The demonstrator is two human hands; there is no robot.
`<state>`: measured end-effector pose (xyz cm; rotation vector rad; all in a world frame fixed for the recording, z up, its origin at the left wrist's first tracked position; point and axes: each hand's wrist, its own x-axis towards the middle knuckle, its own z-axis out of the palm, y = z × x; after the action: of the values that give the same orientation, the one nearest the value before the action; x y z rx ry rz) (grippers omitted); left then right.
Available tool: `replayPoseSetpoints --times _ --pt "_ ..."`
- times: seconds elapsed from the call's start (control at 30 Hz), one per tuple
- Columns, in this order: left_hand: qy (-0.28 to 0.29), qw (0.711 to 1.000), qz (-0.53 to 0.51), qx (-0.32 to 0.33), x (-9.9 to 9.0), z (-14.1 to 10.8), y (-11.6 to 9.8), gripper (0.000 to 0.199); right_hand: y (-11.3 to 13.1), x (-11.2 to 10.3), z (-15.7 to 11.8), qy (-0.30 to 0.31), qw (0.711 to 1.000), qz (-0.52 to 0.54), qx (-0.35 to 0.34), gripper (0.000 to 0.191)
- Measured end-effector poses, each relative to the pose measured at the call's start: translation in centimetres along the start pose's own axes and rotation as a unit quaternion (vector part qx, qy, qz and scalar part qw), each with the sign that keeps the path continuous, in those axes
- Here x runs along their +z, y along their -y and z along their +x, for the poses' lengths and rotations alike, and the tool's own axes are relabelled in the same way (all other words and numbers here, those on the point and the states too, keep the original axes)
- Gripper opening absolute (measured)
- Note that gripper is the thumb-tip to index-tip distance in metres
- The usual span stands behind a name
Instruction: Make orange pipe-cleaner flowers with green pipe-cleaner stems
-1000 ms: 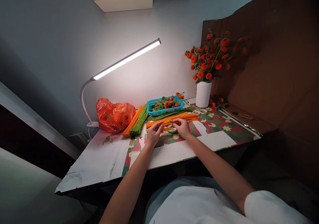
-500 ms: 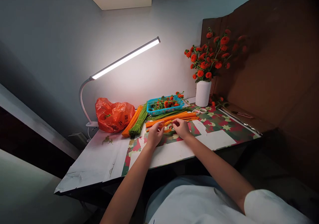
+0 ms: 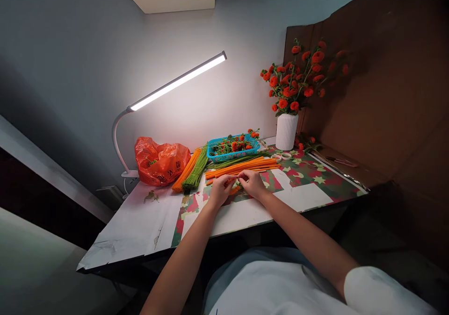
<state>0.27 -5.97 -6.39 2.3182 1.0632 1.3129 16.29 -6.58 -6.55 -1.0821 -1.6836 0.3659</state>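
Observation:
My left hand [image 3: 220, 189] and my right hand [image 3: 251, 184] meet over the near part of the table, with thumbs and fingertips pinched almost together. Both are closed on an orange pipe cleaner, mostly hidden by the fingers. An orange piece [image 3: 235, 190] shows just below the fingertips; I cannot tell whether it is the same strip. Behind the hands lies a pile of straight orange pipe cleaners [image 3: 259, 164], with green stems [image 3: 231, 162] beyond it.
A blue basket [image 3: 224, 158] holds orange flowers. Left of it are a green bundle [image 3: 195, 171], an orange bundle [image 3: 184, 174] and a red plastic bag [image 3: 159, 165]. Tape rolls [image 3: 286, 156] lie near a white vase [image 3: 285, 132] of flowers. A lamp [image 3: 178, 82] shines above.
My hands have drawn closer, fingertips now nearly touching. The coiled orange strip seen between them before is now mostly covered by the fingers.

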Motion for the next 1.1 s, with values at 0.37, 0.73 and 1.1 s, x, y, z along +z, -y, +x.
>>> replayPoseSetpoints --times 0.37,0.73,1.1 --pt "0.022 0.999 0.024 0.034 -0.17 0.07 0.18 0.019 -0.23 0.14 -0.14 0.007 1.0 -0.01 -0.022 0.013" --pt "-0.034 0.999 -0.002 -0.021 0.02 0.22 -0.46 0.041 -0.38 0.5 0.2 -0.055 0.997 0.006 0.045 0.014" --pt "-0.046 0.993 -0.06 -0.09 0.21 0.23 -0.04 0.023 0.34 0.16 -0.1 0.014 1.0 0.008 -0.025 0.012"
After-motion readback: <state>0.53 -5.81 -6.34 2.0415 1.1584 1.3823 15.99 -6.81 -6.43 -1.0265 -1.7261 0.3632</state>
